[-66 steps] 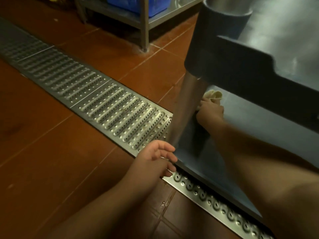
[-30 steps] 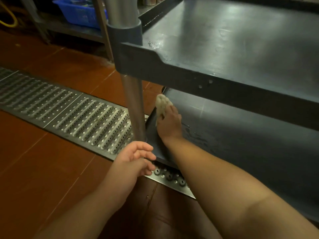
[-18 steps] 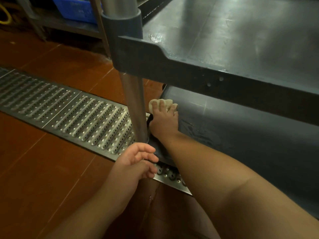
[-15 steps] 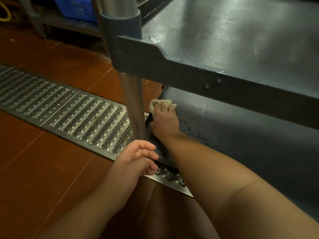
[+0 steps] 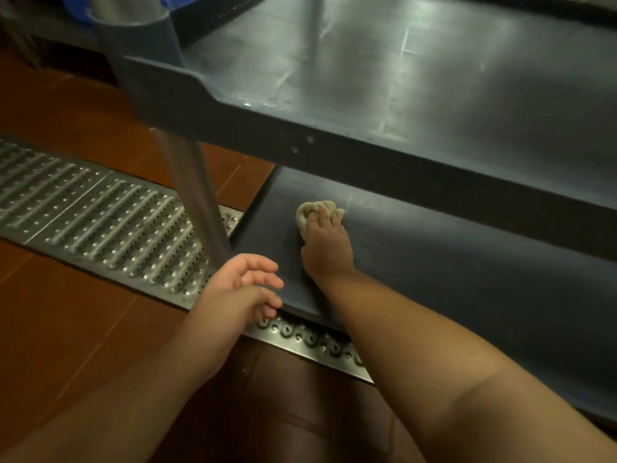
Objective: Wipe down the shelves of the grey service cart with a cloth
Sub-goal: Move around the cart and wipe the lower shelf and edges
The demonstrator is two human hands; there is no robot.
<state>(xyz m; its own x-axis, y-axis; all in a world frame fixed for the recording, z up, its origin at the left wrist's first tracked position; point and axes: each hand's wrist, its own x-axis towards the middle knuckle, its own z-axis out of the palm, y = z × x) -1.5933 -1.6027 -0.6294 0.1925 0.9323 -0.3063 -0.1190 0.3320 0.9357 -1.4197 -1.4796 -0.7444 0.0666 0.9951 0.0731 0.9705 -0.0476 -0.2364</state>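
Observation:
The grey service cart has an upper shelf [image 5: 417,81] with a glossy top and a bottom shelf [image 5: 450,282] close to the floor. A bunched pale cloth [image 5: 309,213] lies on the bottom shelf near its left end. My right hand [image 5: 325,245] presses down on the cloth with straight fingers. My left hand [image 5: 243,285] hovers at the shelf's front left corner, beside the metal corner post [image 5: 197,198], fingers loosely curled and holding nothing.
A perforated steel drain grate [image 5: 93,228] runs across the red tile floor [image 5: 66,329] under and left of the cart. A blue crate [image 5: 167,0] shows at the top left, behind the post. The upper shelf's front rim [image 5: 334,152] overhangs my right hand.
My right hand has slid the cloth rightward, away from the corner post and further onto the bottom shelf. My left hand stays by the shelf's corner.

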